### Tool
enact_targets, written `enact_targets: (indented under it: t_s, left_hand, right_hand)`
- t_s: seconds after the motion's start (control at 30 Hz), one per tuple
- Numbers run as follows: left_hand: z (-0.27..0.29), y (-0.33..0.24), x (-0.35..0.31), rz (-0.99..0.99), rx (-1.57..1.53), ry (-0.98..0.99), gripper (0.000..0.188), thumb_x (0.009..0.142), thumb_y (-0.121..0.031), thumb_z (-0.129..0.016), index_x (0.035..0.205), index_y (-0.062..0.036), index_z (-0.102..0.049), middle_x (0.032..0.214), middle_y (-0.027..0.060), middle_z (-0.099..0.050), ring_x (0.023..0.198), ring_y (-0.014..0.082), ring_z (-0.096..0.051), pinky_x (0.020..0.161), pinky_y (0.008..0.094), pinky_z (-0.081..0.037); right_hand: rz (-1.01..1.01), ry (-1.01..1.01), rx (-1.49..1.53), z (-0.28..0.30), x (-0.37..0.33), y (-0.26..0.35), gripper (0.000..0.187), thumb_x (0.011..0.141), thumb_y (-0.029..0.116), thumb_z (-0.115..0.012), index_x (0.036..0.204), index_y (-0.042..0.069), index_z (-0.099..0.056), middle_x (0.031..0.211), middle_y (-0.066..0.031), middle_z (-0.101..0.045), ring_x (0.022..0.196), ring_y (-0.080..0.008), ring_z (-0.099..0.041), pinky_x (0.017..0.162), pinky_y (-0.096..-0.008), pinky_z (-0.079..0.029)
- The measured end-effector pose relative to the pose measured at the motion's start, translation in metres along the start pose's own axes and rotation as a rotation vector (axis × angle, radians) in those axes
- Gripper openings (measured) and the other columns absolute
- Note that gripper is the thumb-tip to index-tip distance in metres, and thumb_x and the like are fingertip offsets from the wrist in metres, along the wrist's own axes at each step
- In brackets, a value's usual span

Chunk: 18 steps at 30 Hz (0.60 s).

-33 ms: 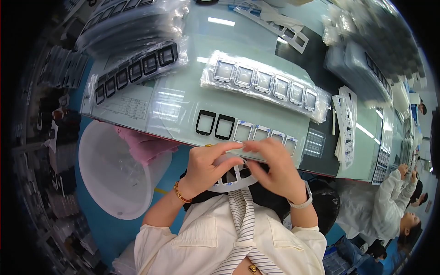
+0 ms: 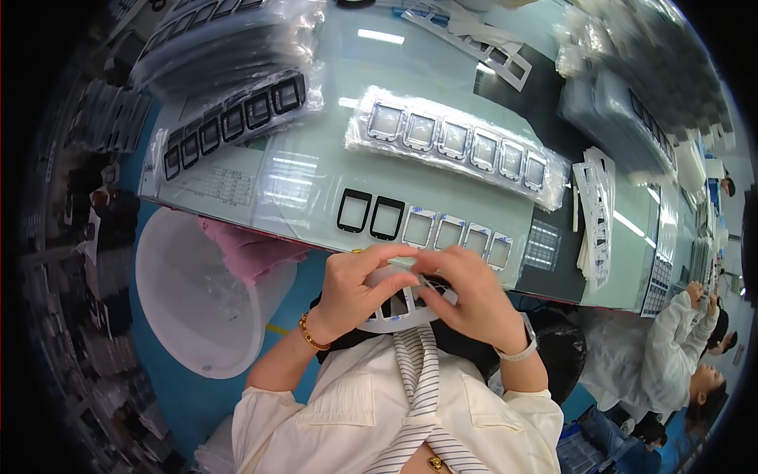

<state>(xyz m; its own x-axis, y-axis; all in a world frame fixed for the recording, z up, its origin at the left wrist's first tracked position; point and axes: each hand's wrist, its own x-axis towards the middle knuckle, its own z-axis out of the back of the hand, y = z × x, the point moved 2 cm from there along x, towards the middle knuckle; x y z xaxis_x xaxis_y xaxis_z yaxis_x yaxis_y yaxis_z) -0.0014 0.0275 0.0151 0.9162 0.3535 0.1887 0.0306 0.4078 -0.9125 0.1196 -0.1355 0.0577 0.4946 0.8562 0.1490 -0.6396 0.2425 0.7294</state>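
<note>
My left hand [image 2: 359,286] grips a white adhesive backing sheet [image 2: 407,319], bent into a curve and pierced with rectangular cutouts. At the sheet's other side, my right hand [image 2: 471,296] has its thumb and fingers bent closely around it; the exact pinch point is partly hidden. Both hands are in front of the table edge. Just beyond them on the table lies a row of small frames: two black frames [image 2: 371,215] at the left, then several frames with white, blue-marked adhesive [image 2: 450,232] to the right.
Behind the row is a clear plastic tray [image 2: 454,146] of silvery frames. A tray of black frames [image 2: 233,122] stands at the left below stacked wrapped trays [image 2: 229,47]. Used backing sheets [image 2: 598,217] are piled at right. A white bin [image 2: 197,308] and pink cloth [image 2: 249,251] are below left. Another person [image 2: 671,347] sits far right.
My right hand has shifted slightly, its fingers closer to my left hand's fingertips. The sheet's right part has tilted a little; my left hand stays in place.
</note>
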Motion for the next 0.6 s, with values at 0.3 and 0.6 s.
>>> enact_targets:
  t_s: [0.3,0.6]
  left_hand:
    - [0.029,0.001,-0.004,-0.034,-0.002,0.082,0.017,0.083,-0.01,-0.087,0.099,-0.0065,-0.081,0.079,0.0043,-0.067,0.065,0.0161,-0.061,0.058,0.029,-0.046]
    - [0.032,-0.001,-0.006,-0.037,0.06,0.096,0.008,0.089,-0.01,-0.08,0.087,-0.0043,-0.075,0.076,0.0067,-0.064,0.064,0.0224,-0.061,0.058,0.0331,-0.045]
  right_hand:
    - [-0.11,0.24,0.127,0.005,-0.006,0.002,0.01,0.09,-0.001,-0.071,0.1,0.002,-0.071,0.087,-0.0118,-0.066,0.084,-0.029,-0.066,0.073,-0.0367,-0.052]
    - [-0.033,0.11,0.187,-0.007,0.011,0.012,0.016,0.087,-0.003,-0.074,0.101,0.003,-0.071,0.101,-0.0106,-0.068,0.086,-0.0289,-0.065,0.076,-0.0361,-0.054]
